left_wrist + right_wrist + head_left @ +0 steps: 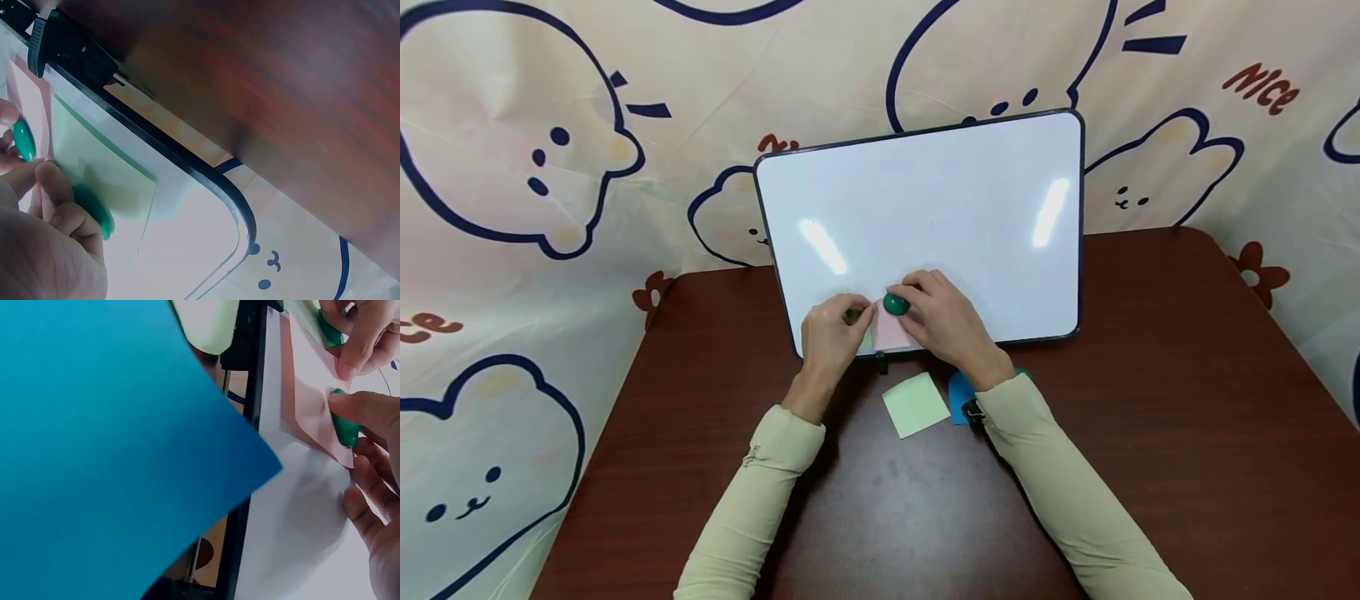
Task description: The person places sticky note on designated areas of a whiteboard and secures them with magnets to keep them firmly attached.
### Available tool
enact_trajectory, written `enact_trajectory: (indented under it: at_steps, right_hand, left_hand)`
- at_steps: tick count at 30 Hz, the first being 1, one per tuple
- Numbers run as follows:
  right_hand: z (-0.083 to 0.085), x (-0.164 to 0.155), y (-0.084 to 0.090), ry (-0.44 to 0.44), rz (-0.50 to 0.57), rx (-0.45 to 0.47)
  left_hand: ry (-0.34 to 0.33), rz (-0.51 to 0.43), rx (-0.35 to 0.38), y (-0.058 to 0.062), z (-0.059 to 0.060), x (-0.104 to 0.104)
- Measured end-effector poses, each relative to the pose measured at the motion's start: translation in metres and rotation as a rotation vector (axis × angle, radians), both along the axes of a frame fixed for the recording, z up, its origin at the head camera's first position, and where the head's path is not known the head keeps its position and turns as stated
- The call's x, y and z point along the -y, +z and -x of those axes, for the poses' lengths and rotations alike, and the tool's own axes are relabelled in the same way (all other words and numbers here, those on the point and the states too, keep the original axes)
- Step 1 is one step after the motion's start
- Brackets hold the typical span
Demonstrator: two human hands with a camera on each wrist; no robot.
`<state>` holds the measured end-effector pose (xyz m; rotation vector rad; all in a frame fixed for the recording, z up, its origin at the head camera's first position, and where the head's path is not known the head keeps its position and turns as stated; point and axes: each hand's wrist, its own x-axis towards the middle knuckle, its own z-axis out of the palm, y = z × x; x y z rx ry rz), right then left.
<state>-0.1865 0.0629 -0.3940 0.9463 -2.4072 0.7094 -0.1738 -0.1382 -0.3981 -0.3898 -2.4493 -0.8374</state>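
A white board with a dark frame leans at the back of the table. My left hand pinches the upper left corner of a pink sticky note at the board's lower edge. Between thumb and fingers, my right hand holds a round green magnet against the top of that pink note. In the left wrist view, a light green sticky note lies on the board beside the pink one, with another green magnet on it, partly hidden by my left fingers.
On the table before the board lies a loose light green note. A blue sheet sits partly under my right wrist and fills much of the right wrist view. A black support foot sticks out below the board.
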Motion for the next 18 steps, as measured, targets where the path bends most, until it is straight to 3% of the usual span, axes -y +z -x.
enact_trajectory:
  at_steps: [11, 18]
  right_hand:
    - [-0.023, -0.014, 0.001, 0.033, -0.006, -0.018]
    - [-0.043, -0.029, 0.002, 0.073, -0.124, -0.08]
  left_hand:
    - [0.018, -0.016, -0.003, 0.0, -0.009, -0.001]
    - [0.037, -0.022, 0.017, 0.002, -0.024, 0.004]
